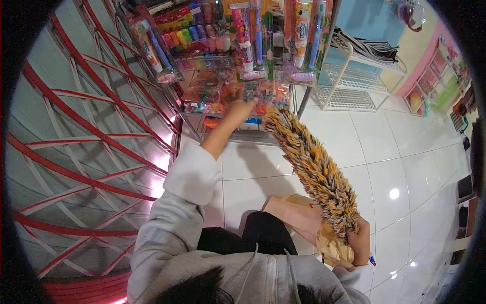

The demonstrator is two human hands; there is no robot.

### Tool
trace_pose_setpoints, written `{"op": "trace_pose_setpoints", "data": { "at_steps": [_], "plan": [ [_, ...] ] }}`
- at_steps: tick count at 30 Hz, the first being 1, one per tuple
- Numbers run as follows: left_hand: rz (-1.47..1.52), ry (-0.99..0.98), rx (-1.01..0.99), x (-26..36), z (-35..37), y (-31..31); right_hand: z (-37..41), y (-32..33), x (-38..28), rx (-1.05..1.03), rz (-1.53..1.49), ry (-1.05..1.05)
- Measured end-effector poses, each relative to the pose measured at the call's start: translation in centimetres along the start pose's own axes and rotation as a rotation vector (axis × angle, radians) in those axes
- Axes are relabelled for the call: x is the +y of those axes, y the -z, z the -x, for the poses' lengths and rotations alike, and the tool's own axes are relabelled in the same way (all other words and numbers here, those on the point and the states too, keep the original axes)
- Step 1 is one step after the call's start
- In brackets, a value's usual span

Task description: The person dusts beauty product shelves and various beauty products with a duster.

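My left hand [239,111] reaches forward to a lower shelf of the display rack and touches the clear plastic packets [207,93] with colourful contents. Its thumb and fingers look apart, though the fingertips partly blend into the packets. In my right hand [360,242], close to my body, is a fluffy duster [316,175] in orange, grey and cream. The hand is closed round its lower end, and the duster's tip points up toward the rack's right front corner. A short blue and red end [372,260] sticks out beside that hand.
Blister packs with toothpaste and toothbrushes [244,40] hang above the shelf. A red and white lattice gate [86,134] curves along the left. Brown paper packaging [296,215] lies near my knees. A white wire rack [349,81] stands back right on the tiled floor [390,162].
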State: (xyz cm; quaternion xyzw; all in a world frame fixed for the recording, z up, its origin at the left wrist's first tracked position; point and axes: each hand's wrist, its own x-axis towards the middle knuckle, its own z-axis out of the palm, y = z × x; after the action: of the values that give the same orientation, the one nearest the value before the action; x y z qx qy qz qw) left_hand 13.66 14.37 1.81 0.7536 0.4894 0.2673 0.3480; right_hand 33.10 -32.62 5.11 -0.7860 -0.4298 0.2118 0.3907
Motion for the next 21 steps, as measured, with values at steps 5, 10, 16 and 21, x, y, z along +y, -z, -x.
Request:
{"op": "trace_pose_setpoints", "data": {
  "at_steps": [5, 10, 16, 21],
  "plan": [
    [-0.549, -0.535, 0.167, -1.3, 1.3, -1.0, 0.3, -0.1, 1.4, -0.013, -0.047, -0.005],
    [-0.761, -0.338, 0.027, 0.3, 2.7, -0.1, 0.5, -0.2, 1.6, 0.019, -0.065, -0.010],
    [-0.705, -0.473, 0.295, -0.9, 2.1, -0.3, 0.3, -0.2, 0.7, 0.033, -0.032, 0.009],
    [-0.732, -0.446, 0.223, -1.9, 1.5, 0.3, 0.2, -0.3, 1.2, 0.000, -0.099, -0.014]
  ]
}}
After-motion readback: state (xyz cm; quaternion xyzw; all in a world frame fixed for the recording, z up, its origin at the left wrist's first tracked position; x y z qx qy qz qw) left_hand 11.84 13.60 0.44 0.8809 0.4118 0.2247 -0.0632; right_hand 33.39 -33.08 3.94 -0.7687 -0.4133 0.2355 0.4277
